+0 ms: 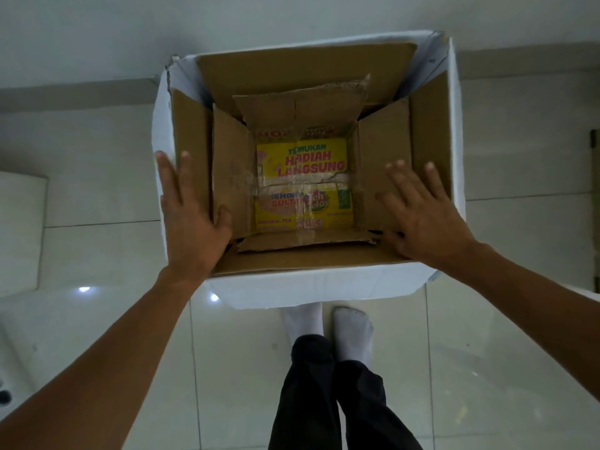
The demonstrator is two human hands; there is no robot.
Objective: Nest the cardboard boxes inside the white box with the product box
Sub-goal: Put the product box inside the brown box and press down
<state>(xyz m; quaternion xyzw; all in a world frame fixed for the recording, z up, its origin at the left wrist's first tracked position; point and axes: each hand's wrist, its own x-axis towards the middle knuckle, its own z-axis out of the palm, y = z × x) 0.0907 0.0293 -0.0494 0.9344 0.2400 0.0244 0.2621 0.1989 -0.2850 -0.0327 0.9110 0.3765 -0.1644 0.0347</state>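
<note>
Hands [191, 219] [422, 209] flat on nested cardboard boxes [227, 164], product box [303, 183] partly hidden

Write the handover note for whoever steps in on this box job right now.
Left hand: open, flat on the left flap of the cardboard boxes, thumb hooked over the inner flap's edge.
Right hand: open, fingers spread, pressing the right flap.
White box sits on the floor in front of the feet. An outer cardboard box is inside it, an inner cardboard box inside that, and the yellow product box lies at the bottom.
Done: all boxes appear nested.
Left: probably only to press the flaps flat against the walls and let go.
</note>
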